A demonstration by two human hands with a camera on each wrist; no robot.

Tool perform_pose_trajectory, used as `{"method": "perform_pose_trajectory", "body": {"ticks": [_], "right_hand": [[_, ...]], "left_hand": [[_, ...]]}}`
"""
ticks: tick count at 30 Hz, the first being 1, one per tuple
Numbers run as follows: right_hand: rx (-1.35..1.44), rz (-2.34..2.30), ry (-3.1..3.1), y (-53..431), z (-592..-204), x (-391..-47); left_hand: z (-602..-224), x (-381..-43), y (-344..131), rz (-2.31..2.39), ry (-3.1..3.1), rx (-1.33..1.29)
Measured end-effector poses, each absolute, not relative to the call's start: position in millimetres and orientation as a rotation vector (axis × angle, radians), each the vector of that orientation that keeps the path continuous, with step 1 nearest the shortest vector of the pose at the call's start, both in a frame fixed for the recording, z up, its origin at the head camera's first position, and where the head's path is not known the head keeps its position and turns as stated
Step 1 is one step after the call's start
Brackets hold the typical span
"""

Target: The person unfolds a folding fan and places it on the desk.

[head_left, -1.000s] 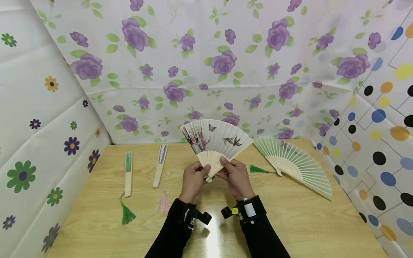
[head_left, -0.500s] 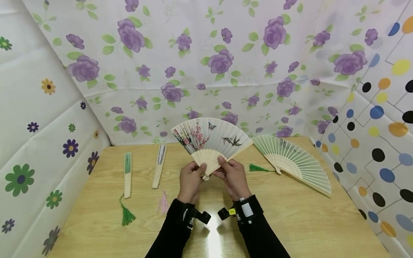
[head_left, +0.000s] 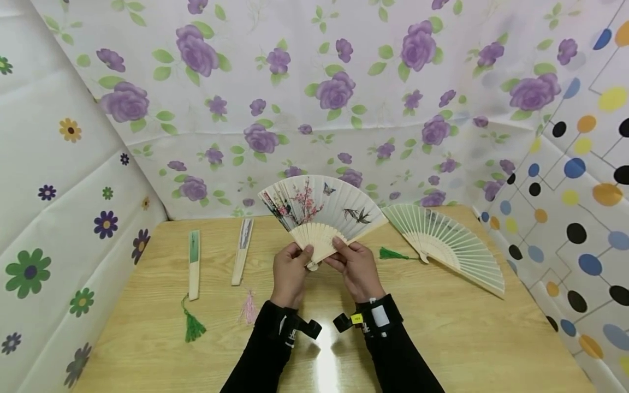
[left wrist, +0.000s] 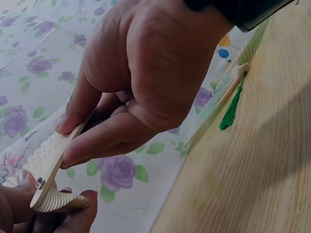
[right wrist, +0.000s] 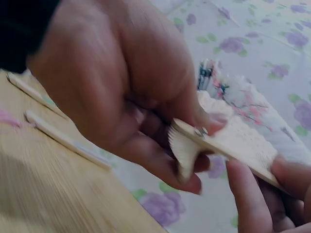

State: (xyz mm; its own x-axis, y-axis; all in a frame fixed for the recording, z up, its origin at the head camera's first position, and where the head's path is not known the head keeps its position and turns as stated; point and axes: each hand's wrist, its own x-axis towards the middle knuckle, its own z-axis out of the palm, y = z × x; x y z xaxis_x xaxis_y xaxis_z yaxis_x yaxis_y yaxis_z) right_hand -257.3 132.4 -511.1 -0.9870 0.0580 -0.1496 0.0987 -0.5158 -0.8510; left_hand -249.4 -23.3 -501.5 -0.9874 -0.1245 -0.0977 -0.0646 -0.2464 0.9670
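Observation:
Both hands hold a spread white folding fan [head_left: 339,199] up over the middle of the table, its leaf painted with pink blossoms, a butterfly and swallows. In the head view my left hand [head_left: 290,275] pinches the pale ribs near the pivot at the lower left, thumb in front. My right hand [head_left: 358,273] grips the right-hand guard stick, thumb on the ribs. The left wrist view shows a metal rivet [left wrist: 40,183] beside the left fingers and the right hand [left wrist: 146,73] pinching the guard higher up. The ribs bunch below the pivot.
A spread green fan [head_left: 457,245] with a green tassel [head_left: 393,255] lies at the right. On the left lie two folded fans, one green [head_left: 195,267] with a green tassel [head_left: 195,327], one pale [head_left: 242,254] with a pink tassel [head_left: 249,308]. A floral cloth [head_left: 304,147] hangs behind the table.
The white fan has spread wider, its left edge moving left and showing more of the blossoms. The hands have barely shifted; the other fans lie as before.

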Motion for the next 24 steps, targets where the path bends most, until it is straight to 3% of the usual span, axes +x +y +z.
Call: {"method": "perform_pose_trajectory", "body": {"ticks": [24], "right_hand": [[0.298, -2.752, 1.481, 125.1, -509.2, -256.3]], "left_hand": [[-501.6, -248.8, -21.8, -2.5, -1.782, 0.262]]}}
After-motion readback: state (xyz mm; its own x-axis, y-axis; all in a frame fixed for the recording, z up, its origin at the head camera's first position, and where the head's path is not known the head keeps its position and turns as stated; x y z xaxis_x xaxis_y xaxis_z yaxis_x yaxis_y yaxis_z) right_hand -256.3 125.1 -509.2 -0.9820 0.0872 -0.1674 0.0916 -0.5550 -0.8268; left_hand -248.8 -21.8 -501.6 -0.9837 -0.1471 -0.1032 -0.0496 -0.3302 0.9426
